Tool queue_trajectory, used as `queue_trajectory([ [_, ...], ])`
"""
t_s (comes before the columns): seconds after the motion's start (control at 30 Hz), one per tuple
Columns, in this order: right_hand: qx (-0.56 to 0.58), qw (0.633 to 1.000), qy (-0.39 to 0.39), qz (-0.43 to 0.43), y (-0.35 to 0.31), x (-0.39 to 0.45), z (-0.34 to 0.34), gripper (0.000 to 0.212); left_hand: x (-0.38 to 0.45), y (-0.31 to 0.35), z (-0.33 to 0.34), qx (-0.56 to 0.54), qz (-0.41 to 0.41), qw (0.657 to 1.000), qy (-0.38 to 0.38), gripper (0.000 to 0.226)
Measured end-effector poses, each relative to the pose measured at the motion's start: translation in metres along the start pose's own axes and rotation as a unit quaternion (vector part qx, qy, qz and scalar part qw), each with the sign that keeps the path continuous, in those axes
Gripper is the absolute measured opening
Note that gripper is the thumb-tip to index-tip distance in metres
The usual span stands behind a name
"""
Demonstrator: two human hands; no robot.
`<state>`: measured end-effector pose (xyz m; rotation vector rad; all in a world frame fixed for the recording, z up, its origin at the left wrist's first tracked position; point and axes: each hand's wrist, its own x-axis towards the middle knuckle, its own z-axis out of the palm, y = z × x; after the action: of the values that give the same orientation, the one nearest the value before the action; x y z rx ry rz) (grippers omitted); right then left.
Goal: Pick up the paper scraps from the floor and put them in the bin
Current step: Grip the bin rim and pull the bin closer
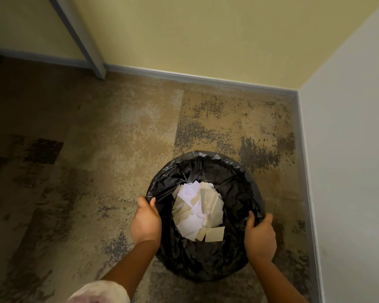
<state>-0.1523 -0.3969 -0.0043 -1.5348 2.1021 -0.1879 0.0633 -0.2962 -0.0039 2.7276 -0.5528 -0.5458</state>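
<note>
The black liner hides the bin itself. Both hands grip its rim: the left hand at 9 o'clock, the right hand at 4 o'clock, fingers curled over the edge. The paper scraps lie piled inside, between the hands. The carpeted floor is mottled.

Dim, warm light, soft overall, wide-angle bending at edges, left floor in shadow.
</note>
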Motion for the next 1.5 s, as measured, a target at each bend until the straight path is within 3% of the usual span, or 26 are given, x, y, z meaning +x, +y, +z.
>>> queue_trajectory([
  [0.2, -0.002, 0.999, -0.038, 0.039, -0.005, 0.001, -0.004, 0.045, -0.001, 0.005, -0.004, -0.01, -0.021, 1.0, -0.007, 0.032],
  [0.37, 0.047, 0.993, -0.068, 0.079, -0.012, 0.004, -0.008, 0.019, 0.0, 0.005, -0.003, -0.002, -0.037, 0.999, -0.023, 0.028],
  [0.47, 0.06, 0.993, -0.067, 0.08, -0.007, 0.009, -0.005, 0.017, 0.001, 0.005, -0.001, 0.0, -0.038, 0.999, -0.018, 0.028],
  [0.77, -0.01, 0.991, -0.128, 0.029, -0.009, 0.007, -0.021, 0.037, 0.0, 0.009, -0.009, 0.011, -0.055, 0.998, -0.019, 0.032],
  [1.13, -0.057, 0.983, -0.175, 0.014, -0.001, 0.014, -0.023, 0.046, 0.003, 0.003, -0.004, 0.015, -0.009, 1.0, -0.014, 0.032],
  [1.27, -0.018, 0.978, -0.202, 0.048, -0.008, 0.014, -0.025, 0.049, 0.004, 0.002, -0.006, 0.003, -0.008, 0.999, -0.034, 0.031],
  [1.4, 0.138, 0.957, -0.208, 0.149, -0.009, 0.003, -0.03, 0.05, 0.01, -0.005, -0.01, -0.004, -0.009, 0.996, -0.084, 0.035],
  [1.5, 0.17, 0.939, -0.213, 0.212, 0.006, -0.022, -0.016, 0.079, 0.014, -0.006, -0.019, -0.025, -0.023, 0.99, -0.137, 0.037],
])
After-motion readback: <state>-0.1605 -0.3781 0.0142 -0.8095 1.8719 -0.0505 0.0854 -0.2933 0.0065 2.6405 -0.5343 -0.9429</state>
